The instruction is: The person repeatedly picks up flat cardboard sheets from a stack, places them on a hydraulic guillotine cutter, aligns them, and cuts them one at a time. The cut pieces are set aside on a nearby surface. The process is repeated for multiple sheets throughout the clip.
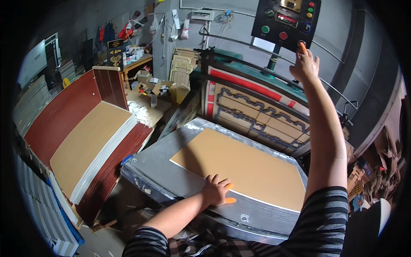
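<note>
My left hand (215, 190) lies with fingers spread at the near edge of a flat tan cardboard sheet (246, 162). The sheet rests on the grey metal bed (156, 150) of a press. My right hand (305, 68) is raised, its index finger stretched to the lower right of a black control panel (274, 36) and its other fingers loosely bent. That fingertip seems to touch a control there, which it partly hides. Orange covers sit on the right index finger and on two left digits. Neither hand holds anything. Behind the sheet stands a die board (261, 112) with dark cutting outlines.
At left, a dark red wooden bin (64, 109) holds a stack of tan sheets (92, 143). Striped panels (40, 205) stand beside it. A cluttered workbench (139, 64) is at the back left. Cardboard scraps (381, 156) are piled on the right. A metal rail (246, 36) crosses behind the press.
</note>
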Action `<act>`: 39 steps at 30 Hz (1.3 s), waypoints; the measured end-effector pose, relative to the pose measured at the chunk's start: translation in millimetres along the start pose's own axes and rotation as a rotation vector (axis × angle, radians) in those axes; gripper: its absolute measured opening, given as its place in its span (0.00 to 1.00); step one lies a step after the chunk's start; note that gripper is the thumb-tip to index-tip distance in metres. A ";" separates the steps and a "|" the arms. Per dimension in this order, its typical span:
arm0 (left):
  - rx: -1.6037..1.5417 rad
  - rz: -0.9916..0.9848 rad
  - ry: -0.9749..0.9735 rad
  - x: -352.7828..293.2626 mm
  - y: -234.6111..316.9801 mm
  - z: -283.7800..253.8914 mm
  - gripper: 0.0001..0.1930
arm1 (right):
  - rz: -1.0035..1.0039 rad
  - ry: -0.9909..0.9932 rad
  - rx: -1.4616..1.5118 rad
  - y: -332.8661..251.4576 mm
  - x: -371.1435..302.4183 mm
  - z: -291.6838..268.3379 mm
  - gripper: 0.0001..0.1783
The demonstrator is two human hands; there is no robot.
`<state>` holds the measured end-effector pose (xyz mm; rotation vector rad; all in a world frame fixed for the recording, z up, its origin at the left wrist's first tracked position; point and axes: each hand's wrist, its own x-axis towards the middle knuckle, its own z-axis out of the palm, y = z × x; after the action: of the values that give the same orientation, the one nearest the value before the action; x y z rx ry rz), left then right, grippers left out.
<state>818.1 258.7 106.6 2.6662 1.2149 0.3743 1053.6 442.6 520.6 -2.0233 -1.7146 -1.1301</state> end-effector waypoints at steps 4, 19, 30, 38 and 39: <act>0.036 -0.078 -0.222 -2.1 7.5 -20.0 0.43 | -0.109 0.083 0.160 1.9 6.2 -22.5 0.26; 0.190 0.071 0.167 234.0 -16.8 -153.4 0.29 | -0.540 0.154 0.533 105.2 -330.1 -179.4 0.16; -0.208 1.057 0.312 118.5 95.1 -117.7 0.10 | 0.164 0.024 0.644 150.9 -486.3 -109.4 0.17; -0.114 1.067 0.319 43.4 101.6 -168.2 0.11 | 0.291 -0.012 0.775 119.8 -523.6 -72.8 0.18; -0.130 1.079 0.385 39.9 100.4 -178.2 0.11 | 0.310 -0.031 0.786 115.3 -519.5 -79.8 0.18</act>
<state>860.8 235.8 309.3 2.9427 -0.3341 1.0785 1127.8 -13.9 245.6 -1.6941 -1.4538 -0.2484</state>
